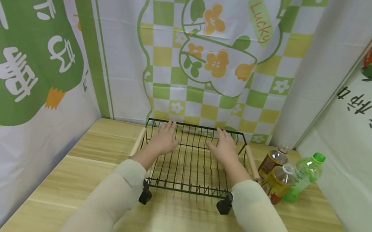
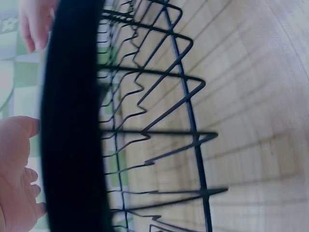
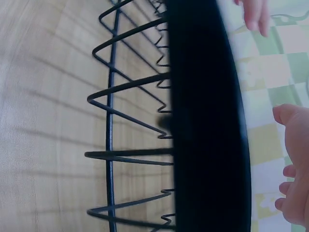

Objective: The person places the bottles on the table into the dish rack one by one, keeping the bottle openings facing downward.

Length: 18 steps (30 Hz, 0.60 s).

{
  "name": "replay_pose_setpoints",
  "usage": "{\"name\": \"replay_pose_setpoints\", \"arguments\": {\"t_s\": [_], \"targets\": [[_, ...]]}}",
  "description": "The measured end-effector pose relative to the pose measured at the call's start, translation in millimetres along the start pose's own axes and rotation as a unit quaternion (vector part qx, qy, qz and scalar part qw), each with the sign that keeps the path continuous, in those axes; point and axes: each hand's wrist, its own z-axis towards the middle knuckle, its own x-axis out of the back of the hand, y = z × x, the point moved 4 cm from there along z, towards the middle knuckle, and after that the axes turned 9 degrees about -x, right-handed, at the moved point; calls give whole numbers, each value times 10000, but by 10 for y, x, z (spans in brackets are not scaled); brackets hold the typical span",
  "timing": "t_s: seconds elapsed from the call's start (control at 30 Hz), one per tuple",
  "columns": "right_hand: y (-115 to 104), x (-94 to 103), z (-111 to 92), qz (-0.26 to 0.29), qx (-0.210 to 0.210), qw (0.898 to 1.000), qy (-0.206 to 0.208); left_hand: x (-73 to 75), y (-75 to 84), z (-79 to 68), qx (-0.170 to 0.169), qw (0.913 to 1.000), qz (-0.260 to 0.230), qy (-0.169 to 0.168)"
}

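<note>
Both hands open over black wire rack, center of frame

The person's left hand (image 1: 163, 138) is approx. in the ctr of the head view, with the fingers extended and pointing to the top of the frame. The right hand (image 1: 224, 149) is a bit to the right of it, in the same pose, fingers also extended. Both hands are open, w/o anything held inside. Thumbs point toward each other, w/ a gap btw them. The fingertips appear near the far rim; if they touch the wires, I cannot tell.

Below the hands, in the middle of the frame, is the black rectangular metal wire rack (image 1: 188, 191). It has a light wooden rod handle on each short side, i.e. left handle (image 1: 138, 141) and right handle (image 1: 252, 161), plus two black feet visible at the lower corners. Both wrist views show its zigzag wires behind a dark blurred bar.

The forearms wear pale long sleeves (image 1: 112, 187), entering from the frame bottom.

At centre right, near the right handle, three plastic bottles stand close tog.: a brown one (image 1: 274, 160), a yellow-label one w/ white cap (image 1: 280, 179), and a green one w/ green cap (image 1: 305, 172).

All is on a light wood-grain table (image 1: 89, 181). At top ctr hangs a green-yellow-white checkered cloth (image 1: 166, 58).
</note>
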Motion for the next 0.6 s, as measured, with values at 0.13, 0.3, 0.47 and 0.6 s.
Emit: {"name": "replay_pose_setpoints", "arguments": {"t_s": [0.13, 0.3, 0.47, 0.6], "targets": [[76, 96, -61, 631, -74, 9980, -9, 115, -137, -130, -53, 9980, -548, 310], [180, 207, -153, 1038, -155, 9944, 140, 208, -366, -332, -87, 9924, -980, 741], [288, 336, -276, 1084, -140, 9936, 293, 183, -601, -508, -20, 9854, -1411, 948], [366, 463, -395, 1446, 6, 9888, 357, 106, -747, -616, 93, 9759, -1984, 902]]}}
